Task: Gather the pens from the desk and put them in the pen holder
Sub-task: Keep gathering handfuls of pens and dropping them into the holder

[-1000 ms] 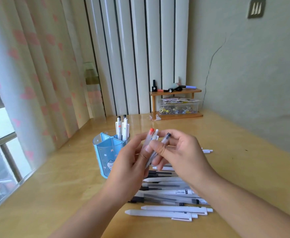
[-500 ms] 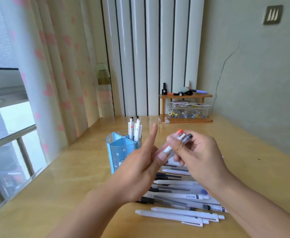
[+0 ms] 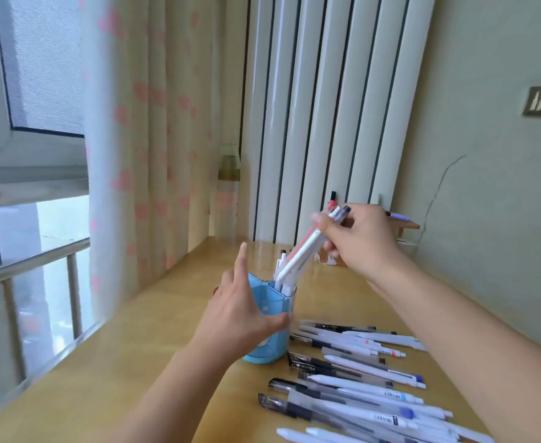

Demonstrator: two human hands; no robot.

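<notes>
gripping a small bundle of pens (image 3: 304, 249), the right hand (image 3: 361, 239) tilts their tips into the blue pen holder (image 3: 270, 314). the left hand (image 3: 242, 318), fingers spread, cups the holder's near side. more pens (image 3: 358, 375) lie just right of it on the wooden desk (image 3: 134, 362).

Desk (image 3: 141, 362): light wood surface, running from the near edge to the far wall. A blue pen holder (image 3: 270, 342) stands upright on it at centre. A row of loose pens (image 3: 358, 375) lies flat just right of it, extending nearward. A small wooden shelf (image 3: 405, 226) sits at the far right.
</notes>
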